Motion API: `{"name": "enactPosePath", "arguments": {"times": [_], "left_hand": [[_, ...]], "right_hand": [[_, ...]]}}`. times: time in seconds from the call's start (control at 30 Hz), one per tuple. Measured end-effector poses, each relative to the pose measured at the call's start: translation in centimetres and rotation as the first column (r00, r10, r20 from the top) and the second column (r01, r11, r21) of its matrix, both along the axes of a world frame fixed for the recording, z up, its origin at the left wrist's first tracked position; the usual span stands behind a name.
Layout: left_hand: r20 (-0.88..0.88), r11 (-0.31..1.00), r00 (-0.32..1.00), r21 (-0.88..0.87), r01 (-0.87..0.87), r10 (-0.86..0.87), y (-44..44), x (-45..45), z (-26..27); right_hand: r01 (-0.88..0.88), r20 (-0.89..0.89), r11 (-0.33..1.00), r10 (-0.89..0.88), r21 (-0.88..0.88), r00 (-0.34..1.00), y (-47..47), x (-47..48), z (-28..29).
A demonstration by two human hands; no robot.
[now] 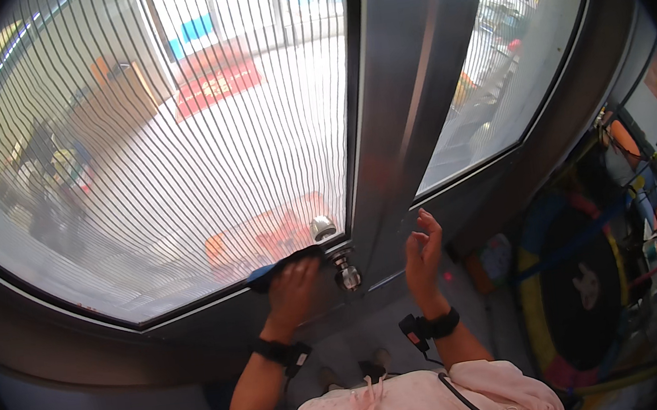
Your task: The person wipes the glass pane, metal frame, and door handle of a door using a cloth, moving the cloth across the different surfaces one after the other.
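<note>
Before me stands a door with a striped glass pane (227, 155) in a dark metal frame (405, 77). My left hand (295, 289) presses a dark blue-black cloth (275, 270) against the pane's lower edge; the hand is slightly blurred. Just right of it, a shiny metal door knob (346, 272) sticks out from the frame, touched by neither hand. A second rounded metal knob shape (323, 228) shows at the glass, perhaps beyond it or reflected. My right hand (424, 255) is raised right of the knob, empty, with its fingers loosely bent and apart.
A second, narrower glass panel (507, 78) lies to the right. Further right on the floor is a round mini trampoline (580, 286) with a coloured rim, beside a cluttered rack (645, 190). A red mat (220, 87) and a wooden cabinet (113, 101) show through the pane.
</note>
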State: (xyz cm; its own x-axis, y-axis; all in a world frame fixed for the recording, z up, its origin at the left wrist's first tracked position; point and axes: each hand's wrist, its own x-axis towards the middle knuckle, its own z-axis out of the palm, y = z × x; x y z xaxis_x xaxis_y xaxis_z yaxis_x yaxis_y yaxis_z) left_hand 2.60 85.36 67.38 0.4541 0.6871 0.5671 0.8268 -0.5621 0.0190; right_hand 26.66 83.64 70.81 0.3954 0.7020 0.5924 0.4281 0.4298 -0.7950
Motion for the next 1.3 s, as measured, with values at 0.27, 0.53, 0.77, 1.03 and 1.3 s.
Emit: {"name": "enactPosePath", "arguments": {"times": [0.27, 0.53, 0.77, 1.03, 1.3], "left_hand": [[0.1, 0.837, 0.857, 0.181, -0.516, 0.506, -6.9, -21.3, -1.6], [0.935, 0.83, -0.096, -0.349, -0.434, 0.342, -6.1, -27.6, -0.9], [0.886, 0.882, 0.363, 0.394, -0.259, -0.289, -3.8, -14.5, 23.5], [0.395, 0.478, 0.821, 0.674, -0.564, 0.412, 3.5, -12.2, 22.8], [0.314, 0.585, 0.588, 0.115, -0.803, 0.745, -2.7, -17.3, -1.0]], "right_hand": [[-0.011, -0.054, 1.0, 0.012, 0.009, 0.998, 1.2, -1.0, 0.3], [-0.015, 0.024, 1.0, 0.016, -0.018, 1.0, 0.8, -1.3, 0.7], [-0.036, -0.168, 0.995, 0.051, 0.09, 0.985, 0.9, 1.7, 2.0], [-0.076, -0.202, 0.997, 0.079, 0.022, 0.976, 1.3, 2.8, 2.4], [-0.069, -0.177, 0.991, 0.088, 0.111, 0.98, 4.2, 1.0, 1.8]]}}
